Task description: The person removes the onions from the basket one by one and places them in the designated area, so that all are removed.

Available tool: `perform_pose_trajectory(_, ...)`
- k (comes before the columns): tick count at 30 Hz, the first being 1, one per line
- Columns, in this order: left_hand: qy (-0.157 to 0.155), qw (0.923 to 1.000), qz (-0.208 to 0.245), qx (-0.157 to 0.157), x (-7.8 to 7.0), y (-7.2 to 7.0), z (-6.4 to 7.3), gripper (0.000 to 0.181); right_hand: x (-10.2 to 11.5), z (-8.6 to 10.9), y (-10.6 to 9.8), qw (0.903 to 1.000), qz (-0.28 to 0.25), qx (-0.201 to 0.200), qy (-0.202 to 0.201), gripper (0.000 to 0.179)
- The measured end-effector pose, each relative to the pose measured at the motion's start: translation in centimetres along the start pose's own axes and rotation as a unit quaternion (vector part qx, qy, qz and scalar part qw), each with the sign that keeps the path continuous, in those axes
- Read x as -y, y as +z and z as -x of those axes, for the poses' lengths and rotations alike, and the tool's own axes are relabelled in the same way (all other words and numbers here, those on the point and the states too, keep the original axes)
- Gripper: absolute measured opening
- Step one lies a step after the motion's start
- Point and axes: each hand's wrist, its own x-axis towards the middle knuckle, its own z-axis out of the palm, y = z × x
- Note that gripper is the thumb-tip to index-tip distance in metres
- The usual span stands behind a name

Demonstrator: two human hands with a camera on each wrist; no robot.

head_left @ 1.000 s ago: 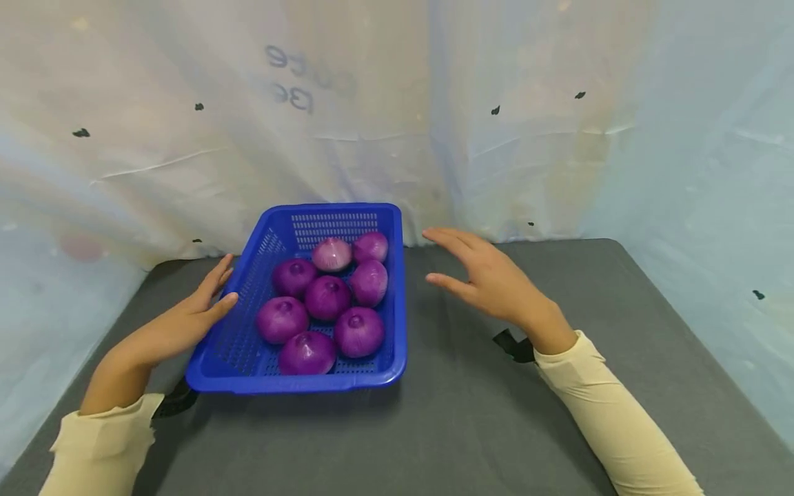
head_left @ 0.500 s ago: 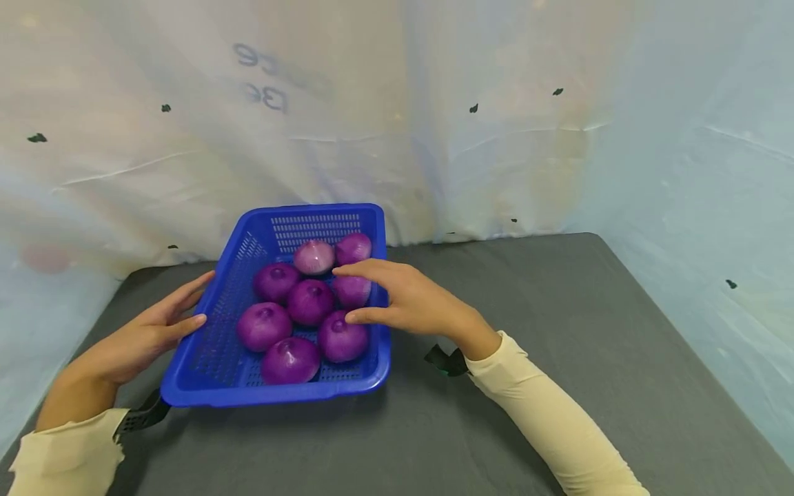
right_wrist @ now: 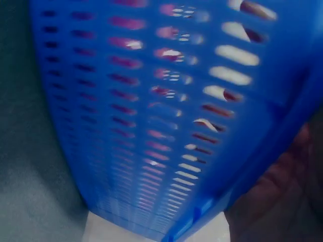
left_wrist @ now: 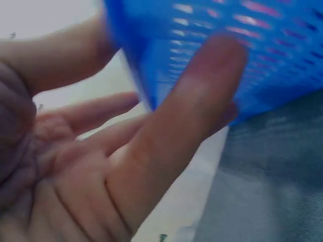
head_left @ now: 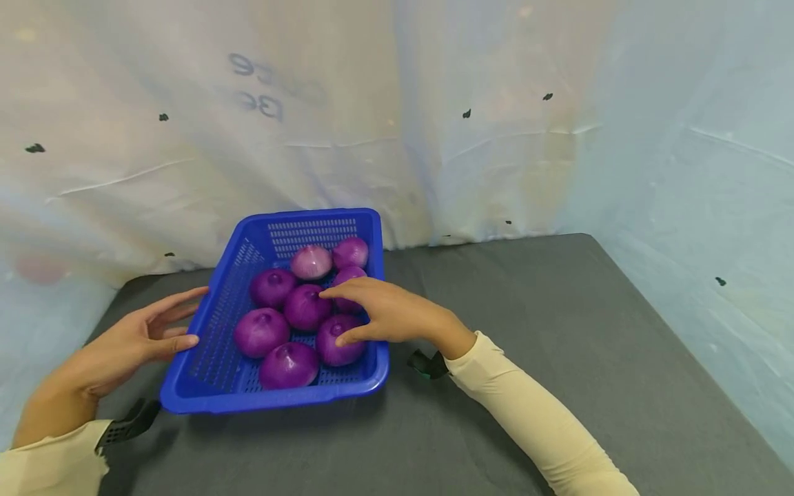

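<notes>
In the head view, a blue plastic basket (head_left: pixel 273 403) with slotted walls holds several purple onions (head_left: pixel 261 333). At its left side is my left hand (head_left: pixel 124 351), the thumb on the rim and the other fingers at the outer wall, partly hidden beneath the rim. From the left wrist view, a finger (left_wrist: pixel 202 85) lies against the slotted wall. My right hand (head_left: pixel 397 313) reaches over the right rim, thumb and fingers spread above the front right onion (head_left: pixel 335 351). It partly covers another onion (head_left: pixel 349 275). Contact with either onion is unclear. The basket wall mostly hides this hand in the right wrist view.
A dark grey cloth-covered table (head_left: pixel 527 310) carries the basket, which stands near the back edge. Behind and at the sides hangs a pale plastic sheet (head_left: pixel 347 158) with small dark marks.
My right hand has moved left from beside the basket to over the onions, then slightly lower. My left hand has bent its fingers more at the rim. The head view has shifted.
</notes>
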Motion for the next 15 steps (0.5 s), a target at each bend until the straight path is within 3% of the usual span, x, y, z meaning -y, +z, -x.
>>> perform_pose_trajectory(5, -0.055, 0.9964, -0.063, 0.006, -1.1, 0.2, 1.2, 0.083, -0.1, -0.3, 0.4, 0.9999, 0.005, -0.011, 0.005, 0.074)
perform_pose_trajectory(7, -0.061, 0.9929, -0.102, 0.005, -1.2, 0.2, 1.7, 0.086, 0.0, -0.4, 0.5, 0.9999, 0.003, -0.014, 0.001, 0.074)
perform_pose_trajectory(11, -0.042, 0.9849, -0.167, 0.007, -1.2, 0.0, 2.1, 0.088, 0.3, -0.7, 0.9, 0.9994, 0.017, -0.017, -0.026, 0.071)
perform_pose_trajectory(15, -0.023, 0.9812, -0.191, 0.007, -1.1, -0.2, 2.0, 0.086, 0.6, -0.9, 1.0, 0.9985, 0.041, -0.020, -0.028, 0.070)
